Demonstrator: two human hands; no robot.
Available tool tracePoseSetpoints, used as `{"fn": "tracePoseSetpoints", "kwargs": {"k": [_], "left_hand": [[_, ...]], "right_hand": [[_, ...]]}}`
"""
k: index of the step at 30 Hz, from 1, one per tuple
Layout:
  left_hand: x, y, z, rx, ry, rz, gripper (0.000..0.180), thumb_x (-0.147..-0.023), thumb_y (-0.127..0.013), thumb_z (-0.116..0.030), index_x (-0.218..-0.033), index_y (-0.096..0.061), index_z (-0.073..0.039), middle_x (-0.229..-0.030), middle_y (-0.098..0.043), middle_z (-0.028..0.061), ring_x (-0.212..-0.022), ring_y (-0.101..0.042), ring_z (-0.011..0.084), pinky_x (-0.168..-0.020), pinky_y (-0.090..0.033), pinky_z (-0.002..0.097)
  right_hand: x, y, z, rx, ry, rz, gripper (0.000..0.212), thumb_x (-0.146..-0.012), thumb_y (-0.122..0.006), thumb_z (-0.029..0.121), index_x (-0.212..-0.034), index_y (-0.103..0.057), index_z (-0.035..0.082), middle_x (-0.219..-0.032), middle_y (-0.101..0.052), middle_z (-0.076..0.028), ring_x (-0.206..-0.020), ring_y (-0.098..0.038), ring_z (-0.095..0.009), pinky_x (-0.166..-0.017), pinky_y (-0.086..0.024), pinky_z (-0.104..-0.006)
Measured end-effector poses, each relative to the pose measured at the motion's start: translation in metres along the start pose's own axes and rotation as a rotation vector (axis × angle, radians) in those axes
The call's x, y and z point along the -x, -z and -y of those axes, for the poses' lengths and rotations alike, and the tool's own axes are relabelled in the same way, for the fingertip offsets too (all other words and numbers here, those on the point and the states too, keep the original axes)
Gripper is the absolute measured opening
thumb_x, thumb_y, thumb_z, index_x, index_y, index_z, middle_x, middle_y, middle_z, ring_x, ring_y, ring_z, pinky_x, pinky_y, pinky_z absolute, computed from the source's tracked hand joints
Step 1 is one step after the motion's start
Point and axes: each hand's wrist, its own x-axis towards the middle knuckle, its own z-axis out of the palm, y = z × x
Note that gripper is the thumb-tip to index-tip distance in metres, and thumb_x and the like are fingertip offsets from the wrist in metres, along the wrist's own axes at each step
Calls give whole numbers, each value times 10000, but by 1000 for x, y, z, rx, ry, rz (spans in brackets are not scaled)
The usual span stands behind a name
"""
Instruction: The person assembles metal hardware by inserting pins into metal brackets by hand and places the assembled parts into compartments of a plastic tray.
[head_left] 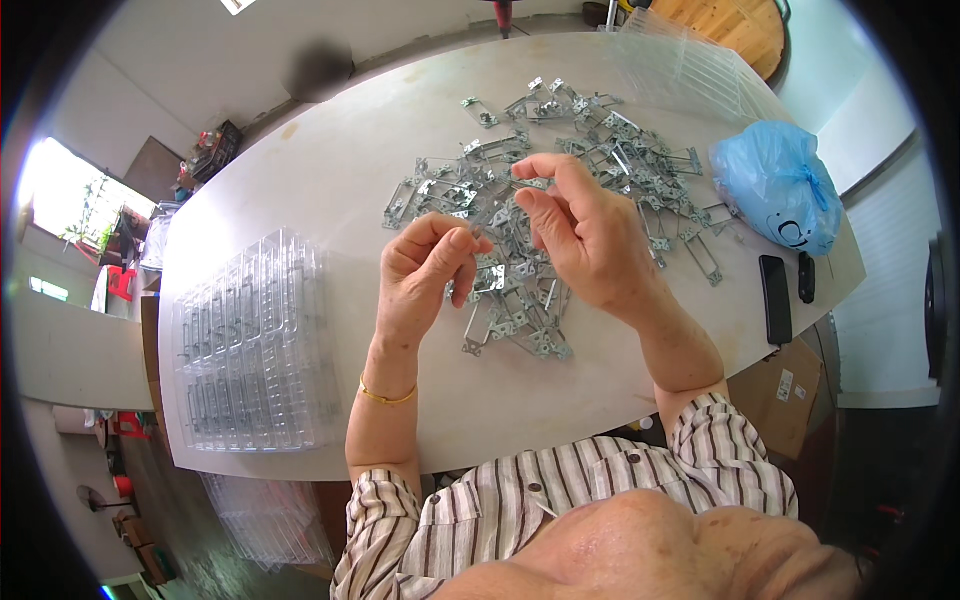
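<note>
My left hand (425, 268) is closed over the near left part of a heap of metal brackets (520, 315). Its thumb presses toward the curled fingers; what they hold, if anything, cannot be made out. A small shiny bracket plate (492, 278) shows right beside those fingertips. To the right, my right hand (595, 235) hovers above the middle of the heap, thumb and index finger apart with nothing visible between them. The brackets are thin, silvery frames with flat, holed end plates, tangled together. Both hands hide part of the heap.
Clear plastic trays (250, 340) with brackets in their slots are stacked at the table's left. More clear trays (690, 65) lie at the far right. A blue plastic bag (780, 185), a black phone (775, 300) and a small black object (806, 277) sit near the right edge.
</note>
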Motion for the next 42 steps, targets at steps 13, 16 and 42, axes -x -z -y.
{"fn": "tracePoseSetpoints", "kwargs": {"k": [13, 16, 42], "left_hand": [[2, -5, -6, -214, -50, 14, 135, -997, -625, -108, -960, -663, 16, -884, -701, 80, -533, -459, 22, -460, -365, 170], [3, -6, -6, -243, -51, 15, 111, -985, -637, -94, -963, -666, 11, -882, -696, 65, -557, -458, 14, -473, -367, 165], [3, -8, -19, -44, 95, -156, 199, -971, -553, -162, -856, -615, -11, -822, -667, 110, -562, -486, 66, -469, -347, 186]], "right_hand": [[-7, 6, -4, -291, -194, 264, 251, -1062, -546, 242, -1129, -651, 24, -575, -553, 30, -491, -496, -33, -451, -372, -220], [-7, 5, -10, -268, -165, 249, 208, -1042, -592, 215, -1093, -666, 27, -588, -531, 51, -511, -471, -14, -458, -351, -210], [-8, 8, -13, -257, -101, 61, 99, -988, -677, 161, -1012, -674, 65, -702, -573, 63, -604, -469, -12, -533, -385, -190]]}}
